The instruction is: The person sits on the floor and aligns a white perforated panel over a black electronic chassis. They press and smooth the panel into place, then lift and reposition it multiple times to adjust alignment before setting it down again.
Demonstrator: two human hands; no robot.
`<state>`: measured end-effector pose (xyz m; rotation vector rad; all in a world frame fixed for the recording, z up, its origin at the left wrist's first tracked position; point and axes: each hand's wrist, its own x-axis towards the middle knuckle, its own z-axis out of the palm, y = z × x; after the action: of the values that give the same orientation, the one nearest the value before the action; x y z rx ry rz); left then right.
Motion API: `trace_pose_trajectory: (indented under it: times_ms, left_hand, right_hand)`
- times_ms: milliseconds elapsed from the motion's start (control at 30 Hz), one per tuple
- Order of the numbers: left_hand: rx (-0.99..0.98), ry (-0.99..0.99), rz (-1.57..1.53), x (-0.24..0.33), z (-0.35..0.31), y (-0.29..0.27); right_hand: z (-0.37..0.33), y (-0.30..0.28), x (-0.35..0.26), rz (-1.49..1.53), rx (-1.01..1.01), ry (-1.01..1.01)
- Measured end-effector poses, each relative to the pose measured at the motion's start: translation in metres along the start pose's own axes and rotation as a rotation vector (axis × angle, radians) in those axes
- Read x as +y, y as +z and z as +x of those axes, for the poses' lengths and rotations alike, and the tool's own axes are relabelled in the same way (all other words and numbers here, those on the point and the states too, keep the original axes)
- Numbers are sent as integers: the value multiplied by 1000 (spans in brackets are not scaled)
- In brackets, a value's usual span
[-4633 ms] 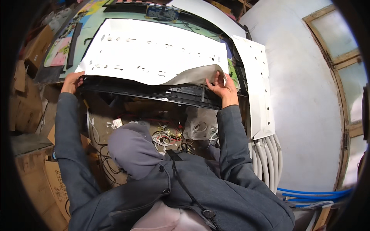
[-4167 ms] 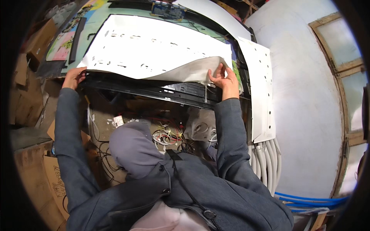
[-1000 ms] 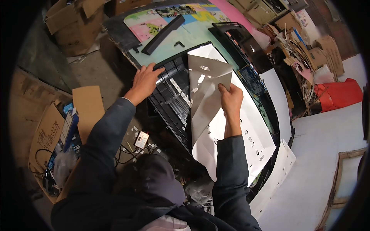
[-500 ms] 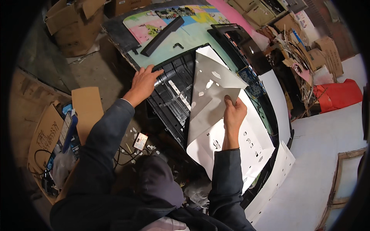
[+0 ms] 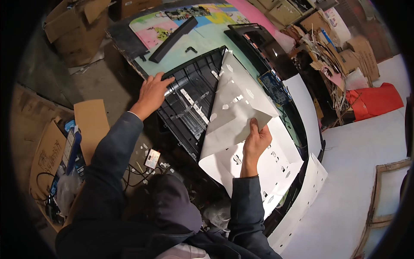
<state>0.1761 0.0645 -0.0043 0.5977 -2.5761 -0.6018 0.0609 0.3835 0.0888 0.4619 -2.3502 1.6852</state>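
Note:
A white reflector sheet (image 5: pixel 235 88) with small cut-outs lies across the right side of a black plastic TV back panel (image 5: pixel 172 103). The sheet's left part is folded over, showing its greyish underside and baring the panel's ribs. A silvery strip (image 5: pixel 194 106) runs along the bared part. My right hand (image 5: pixel 257 141) pinches the folded-over corner of the sheet between thumb and fingers. On the panel's left edge, my left hand (image 5: pixel 149 96) grips the rim, fingers hooked over it. What lies beneath the rest of the sheet is hidden.
A long black bar (image 5: pixel 173 39) and a circuit board (image 5: pixel 187 13) lie on the table's far part. Beyond the panel is a dark screen frame (image 5: pixel 263 47). An open carton (image 5: pixel 51 159) stands at left; a small labelled box (image 5: pixel 152 159) sits among cables below.
My right hand has come slightly nearer with the sheet's corner, and the fold now shows more of the sheet's underside. The whole view has shifted a little; my left hand keeps its place on the rim.

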Motion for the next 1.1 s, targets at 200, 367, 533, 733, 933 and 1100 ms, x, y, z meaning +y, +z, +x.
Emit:
trace_pose_trajectory:
  times_ms: [200, 367, 533, 733, 933, 1100]
  left_hand:
    - [-37, 8, 22, 3, 1, 0]
    - [-52, -1, 50, 6, 3, -2]
    - [-36, 7, 22, 3, 2, -2]
    - [-23, 52, 51, 12, 1, -8]
    - [-458, 155, -777, 86, -12, -54]
    - [-684, 121, -1206, 130, -21, -76]
  right_hand:
    - [-29, -6, -15, 0, 74, -64]
    - [-40, -8, -16, 25, 147, -97]
    - [-52, -13, -19, -10, 193, -175]
    - [-72, -14, -22, -100, 125, -379]
    - [-81, 0, -42, -416, 42, -715]
    - [-88, 12, -50, -509, -129, -930]
